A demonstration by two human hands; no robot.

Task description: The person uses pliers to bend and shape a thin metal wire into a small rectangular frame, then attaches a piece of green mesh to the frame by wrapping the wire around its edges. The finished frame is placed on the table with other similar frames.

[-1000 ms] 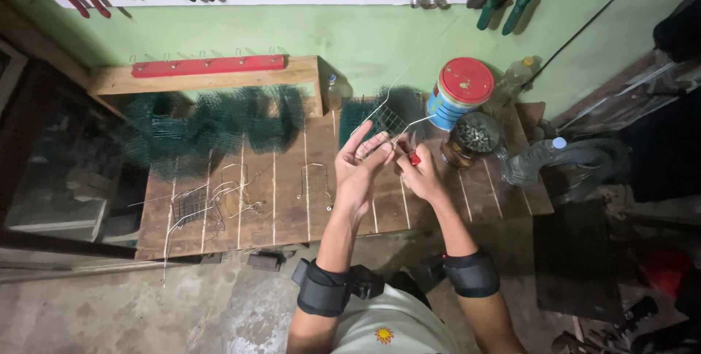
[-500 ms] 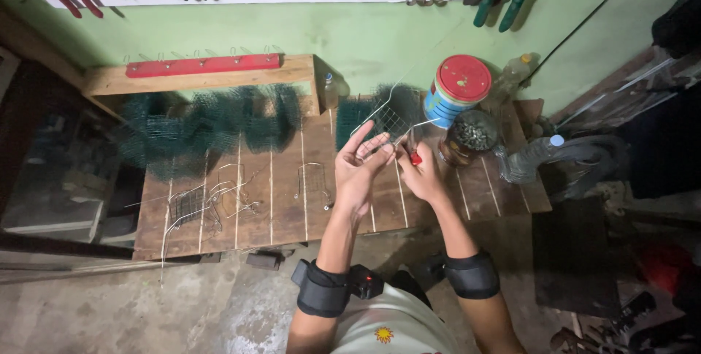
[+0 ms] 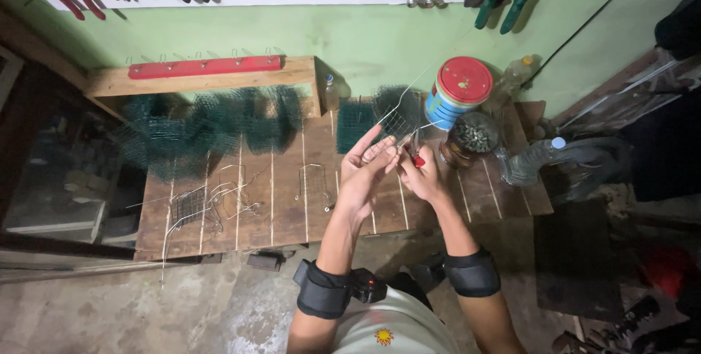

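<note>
Wire mesh piece (image 3: 400, 116) pinched by both hands, left hand (image 3: 367, 171) fingers now spread, right hand (image 3: 422, 176) gripping red-handled pliers (image 3: 416, 158)

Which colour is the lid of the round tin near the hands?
The lid is red, on a blue and white tin; the head view shows it.

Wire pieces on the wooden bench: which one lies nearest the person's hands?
The bent wire loop lying alone mid-bench, just left of the left hand. The tangled wire pieces lie farther off, toward the bench's left end.
</note>
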